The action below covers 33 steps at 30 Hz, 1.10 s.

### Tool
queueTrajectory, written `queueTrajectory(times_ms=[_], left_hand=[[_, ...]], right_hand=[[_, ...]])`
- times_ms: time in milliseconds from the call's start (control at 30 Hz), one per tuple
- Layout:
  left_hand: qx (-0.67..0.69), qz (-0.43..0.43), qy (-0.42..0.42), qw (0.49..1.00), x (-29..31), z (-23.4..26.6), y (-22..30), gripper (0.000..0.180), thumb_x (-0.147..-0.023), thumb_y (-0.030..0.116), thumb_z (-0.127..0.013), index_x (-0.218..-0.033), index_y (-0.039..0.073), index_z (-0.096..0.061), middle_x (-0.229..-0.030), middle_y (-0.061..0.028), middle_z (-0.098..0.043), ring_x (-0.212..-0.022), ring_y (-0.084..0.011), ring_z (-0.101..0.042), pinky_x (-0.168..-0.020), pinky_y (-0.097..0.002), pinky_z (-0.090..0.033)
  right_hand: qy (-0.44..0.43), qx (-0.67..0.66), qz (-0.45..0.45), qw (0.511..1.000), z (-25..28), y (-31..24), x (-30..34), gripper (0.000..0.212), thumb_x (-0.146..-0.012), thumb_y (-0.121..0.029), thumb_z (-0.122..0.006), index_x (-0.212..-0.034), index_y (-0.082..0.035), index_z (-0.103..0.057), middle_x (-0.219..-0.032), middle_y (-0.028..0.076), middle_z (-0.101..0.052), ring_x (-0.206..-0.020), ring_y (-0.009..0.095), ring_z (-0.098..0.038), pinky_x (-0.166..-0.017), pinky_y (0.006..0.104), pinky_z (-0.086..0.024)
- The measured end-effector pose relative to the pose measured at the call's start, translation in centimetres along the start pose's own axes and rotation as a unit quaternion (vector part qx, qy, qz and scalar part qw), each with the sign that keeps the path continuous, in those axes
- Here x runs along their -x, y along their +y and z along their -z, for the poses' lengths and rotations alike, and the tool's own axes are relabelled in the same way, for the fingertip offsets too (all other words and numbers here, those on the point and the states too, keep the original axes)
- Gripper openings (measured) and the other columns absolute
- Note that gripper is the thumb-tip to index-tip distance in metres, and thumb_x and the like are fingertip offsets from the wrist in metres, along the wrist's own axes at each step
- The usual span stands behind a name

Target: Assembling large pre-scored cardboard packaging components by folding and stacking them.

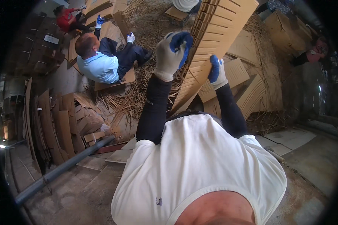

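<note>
I hold up a long tan slatted cardboard panel [214, 37] that leans from the upper right down toward my chest. My left hand [171, 54], in a white glove with blue fingertips, grips its left edge. My right hand [216, 72], gloved the same way, grips the panel lower down from the right side. Both forearms wear black sleeves and rise from my white shirt.
More slatted panels [244, 86] lie on straw [139, 93] beyond my hands. A person in a light blue shirt [101, 65] crouches at the upper left, with another in red [65, 18] behind. Stacked cardboard [60, 127] and a grey pipe [60, 168] lie at the left. A person [311, 54] sits at the right.
</note>
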<state>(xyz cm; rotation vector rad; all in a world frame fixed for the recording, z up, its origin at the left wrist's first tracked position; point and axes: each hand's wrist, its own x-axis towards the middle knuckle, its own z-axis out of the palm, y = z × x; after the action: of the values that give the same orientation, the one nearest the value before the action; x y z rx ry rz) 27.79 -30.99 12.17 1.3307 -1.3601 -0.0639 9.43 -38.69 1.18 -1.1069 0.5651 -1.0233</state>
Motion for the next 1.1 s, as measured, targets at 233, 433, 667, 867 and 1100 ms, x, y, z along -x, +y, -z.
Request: queueTrajectory(times_ms=[233,433,667,867,1100], left_hand=[[0.024,0.001,-0.061,0.998,0.1,0.7,0.3,0.022,-0.082,-0.002,-0.060,-0.102,-0.003,-0.066,-0.102,-0.0164,-0.068,-0.093,-0.0287,-0.067,-0.083,-0.0336,-0.051],[-0.028,-0.016,-0.011,0.999,0.1,0.4,0.7,0.020,-0.073,0.000,-0.061,-0.093,0.002,-0.065,-0.084,-0.0150,-0.066,-0.080,-0.0341,-0.065,-0.072,-0.0389,-0.051],[-0.144,-0.048,0.097,0.984,0.7,-1.0,1.3,0.018,-0.068,0.002,-0.062,-0.085,0.007,-0.064,-0.076,-0.0117,-0.062,-0.069,-0.0334,-0.062,-0.062,-0.0415,-0.049],[-0.170,0.010,0.077,0.982,1.3,-1.1,1.6,0.021,-0.069,0.002,-0.063,-0.089,0.004,-0.066,-0.085,-0.0152,-0.065,-0.078,-0.0353,-0.064,-0.071,-0.0406,-0.051],[-0.152,0.013,0.111,0.982,1.6,-1.2,1.3,0.018,-0.069,0.002,-0.065,-0.087,0.002,-0.066,-0.081,-0.0143,-0.066,-0.073,-0.0343,-0.065,-0.068,-0.0391,-0.051]], right_hand=[[-0.010,-0.043,-0.015,0.999,0.1,0.1,0.4,0.034,-0.091,-0.030,-0.060,-0.109,-0.001,-0.057,-0.096,0.002,-0.060,-0.086,0.011,-0.057,-0.074,0.0282,-0.048],[0.004,-0.077,-0.033,0.996,-1.1,-0.9,0.8,0.040,-0.088,-0.027,-0.064,-0.117,0.000,-0.056,-0.103,0.005,-0.062,-0.092,0.013,-0.059,-0.081,0.0296,-0.048],[0.015,-0.099,-0.009,0.995,-1.8,-0.8,0.8,0.039,-0.085,-0.021,-0.065,-0.116,0.001,-0.057,-0.107,0.005,-0.062,-0.095,0.014,-0.058,-0.083,0.0294,-0.048],[0.054,-0.042,0.003,0.998,-1.0,0.1,0.8,0.035,-0.083,-0.019,-0.067,-0.110,0.002,-0.060,-0.100,0.004,-0.064,-0.090,0.012,-0.058,-0.081,0.0283,-0.047],[0.065,0.074,0.064,0.993,-1.3,-1.2,1.1,0.029,-0.083,-0.017,-0.067,-0.102,0.003,-0.062,-0.093,0.003,-0.065,-0.085,0.012,-0.059,-0.078,0.0280,-0.048]])
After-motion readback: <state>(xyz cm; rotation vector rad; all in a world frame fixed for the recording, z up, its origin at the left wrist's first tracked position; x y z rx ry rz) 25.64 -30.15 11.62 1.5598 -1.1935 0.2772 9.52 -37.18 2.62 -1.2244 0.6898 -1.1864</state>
